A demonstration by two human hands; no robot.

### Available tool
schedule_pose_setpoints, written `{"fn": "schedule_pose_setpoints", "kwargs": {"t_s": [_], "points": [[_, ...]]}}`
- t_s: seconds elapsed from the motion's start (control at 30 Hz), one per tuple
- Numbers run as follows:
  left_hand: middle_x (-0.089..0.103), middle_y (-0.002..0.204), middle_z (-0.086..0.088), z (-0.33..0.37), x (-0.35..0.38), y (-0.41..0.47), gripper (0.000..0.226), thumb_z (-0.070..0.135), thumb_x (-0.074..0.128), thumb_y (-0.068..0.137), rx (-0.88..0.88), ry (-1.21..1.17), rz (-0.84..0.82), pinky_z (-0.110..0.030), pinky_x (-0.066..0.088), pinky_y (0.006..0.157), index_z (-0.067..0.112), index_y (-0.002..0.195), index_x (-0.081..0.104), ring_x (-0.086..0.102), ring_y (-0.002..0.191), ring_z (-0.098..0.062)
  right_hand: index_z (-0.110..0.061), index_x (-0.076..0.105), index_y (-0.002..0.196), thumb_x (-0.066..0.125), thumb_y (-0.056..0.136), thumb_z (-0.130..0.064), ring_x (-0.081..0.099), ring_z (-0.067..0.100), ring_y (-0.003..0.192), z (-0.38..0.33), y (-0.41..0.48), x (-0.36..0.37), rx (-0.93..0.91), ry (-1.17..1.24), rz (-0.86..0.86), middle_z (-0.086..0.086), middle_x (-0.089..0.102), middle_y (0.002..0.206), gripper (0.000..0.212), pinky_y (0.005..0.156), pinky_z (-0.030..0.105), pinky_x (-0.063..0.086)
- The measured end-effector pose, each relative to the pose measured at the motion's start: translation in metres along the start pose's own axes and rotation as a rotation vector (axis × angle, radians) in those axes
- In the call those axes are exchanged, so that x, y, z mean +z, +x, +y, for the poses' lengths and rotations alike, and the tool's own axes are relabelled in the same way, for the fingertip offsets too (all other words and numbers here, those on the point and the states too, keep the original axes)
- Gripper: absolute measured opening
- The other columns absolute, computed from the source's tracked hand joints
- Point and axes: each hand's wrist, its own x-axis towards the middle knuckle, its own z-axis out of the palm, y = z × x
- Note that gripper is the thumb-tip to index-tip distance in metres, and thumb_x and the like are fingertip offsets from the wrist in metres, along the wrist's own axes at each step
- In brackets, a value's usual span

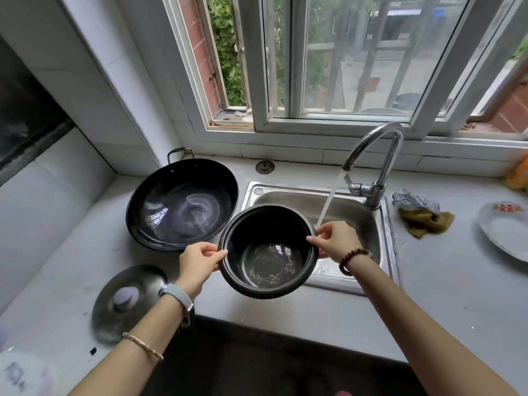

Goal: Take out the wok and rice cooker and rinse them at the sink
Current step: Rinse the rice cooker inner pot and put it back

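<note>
Left hand (197, 267) and right hand (334, 238) pinch the rice cooker pot (268, 252) by its rim at the sink (385, 224) edge, beside (apparently not under) the faucet (377, 155) stream; wet fingers risk a slip.

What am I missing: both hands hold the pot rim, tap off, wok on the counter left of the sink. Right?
The tap is on: the head view shows water running into the sink. Otherwise right: left hand and right hand hold the pot rim, wok on the counter left of the sink.
</note>
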Motion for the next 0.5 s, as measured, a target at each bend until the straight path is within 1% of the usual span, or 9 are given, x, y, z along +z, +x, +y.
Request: {"fn": "schedule_pose_setpoints", "kwargs": {"t_s": [0.03, 0.07, 0.13, 0.23, 0.37, 0.43, 0.5], "points": [[0.066, 0.078, -0.01, -0.008, 0.001, -0.004, 0.018, 0.005, 0.079, 0.077, -0.031, 0.035, -0.006, -0.022, 0.056, 0.059, 0.003, 0.091, 0.067, 0.064, 0.069, -0.017, 0.004, 0.066, 0.095, 0.077, 0.079, -0.011, 0.067, 0.012, 0.049, 0.007, -0.002, 0.005, 0.04, 0.001, -0.037, 0.015, 0.069, 0.083, 0.024, 0.049, 0.027, 0.057], [0.066, 0.079, -0.01, -0.016, 0.003, -0.007, 0.017, 0.004, 0.079, 0.077, -0.058, 0.059, -0.008, -0.024, 0.056, 0.061, 0.003, 0.09, 0.067, 0.064, 0.069, -0.017, 0.004, 0.066, 0.095, 0.077, 0.079, -0.01, 0.067, 0.012, 0.049, 0.013, -0.005, 0.009, 0.063, -0.009, -0.062, 0.016, 0.069, 0.085, 0.024, 0.048, 0.026, 0.057], [0.067, 0.078, -0.01, -0.03, 0.005, -0.011, 0.018, 0.002, 0.079, 0.076, -0.101, 0.078, -0.009, -0.031, 0.058, 0.067, 0.002, 0.089, 0.068, 0.066, 0.071, -0.02, 0.002, 0.066, 0.096, 0.078, 0.077, -0.012, 0.07, 0.021, 0.061, 0.027, -0.006, 0.017, 0.089, -0.042, -0.078, 0.017, 0.069, 0.086, 0.026, 0.053, 0.033, 0.06], [0.067, 0.08, -0.012, -0.042, 0.011, -0.014, 0.021, 0.001, 0.078, 0.076, -0.121, 0.097, -0.013, -0.036, 0.06, 0.074, -0.002, 0.094, 0.067, 0.067, 0.075, -0.023, -0.002, 0.065, 0.098, 0.078, 0.078, -0.013, 0.071, 0.026, 0.067, 0.039, -0.008, 0.023, 0.126, -0.026, -0.074, 0.017, 0.07, 0.087, 0.026, 0.055, 0.033, 0.06], [0.065, 0.084, -0.011, -0.045, 0.02, -0.015, 0.023, 0.001, 0.074, 0.08, -0.149, 0.087, -0.029, -0.034, 0.058, 0.075, -0.002, 0.101, 0.065, 0.066, 0.078, -0.022, -0.011, 0.068, 0.093, 0.078, 0.075, -0.023, 0.071, 0.024, 0.075, 0.053, -0.003, 0.027, 0.129, -0.059, -0.049, 0.008, 0.073, 0.079, 0.024, 0.077, 0.044, 0.058], [0.065, 0.086, -0.011, -0.044, 0.023, -0.015, 0.025, 0.002, 0.074, 0.081, -0.136, 0.106, -0.026, -0.034, 0.059, 0.075, -0.002, 0.104, 0.065, 0.067, 0.08, -0.022, -0.012, 0.069, 0.093, 0.077, 0.076, -0.023, 0.071, 0.023, 0.075, 0.056, -0.001, 0.028, 0.136, -0.061, -0.046, 0.007, 0.073, 0.078, 0.021, 0.079, 0.044, 0.058], [0.065, 0.087, -0.011, -0.043, 0.023, -0.016, 0.024, 0.003, 0.074, 0.081, -0.124, 0.128, -0.025, -0.029, 0.058, 0.07, 0.0, 0.103, 0.065, 0.066, 0.079, -0.02, -0.011, 0.069, 0.094, 0.075, 0.079, -0.021, 0.071, 0.023, 0.073, 0.055, -0.004, 0.027, 0.148, -0.06, -0.042, 0.007, 0.073, 0.079, 0.019, 0.079, 0.042, 0.058]]}}
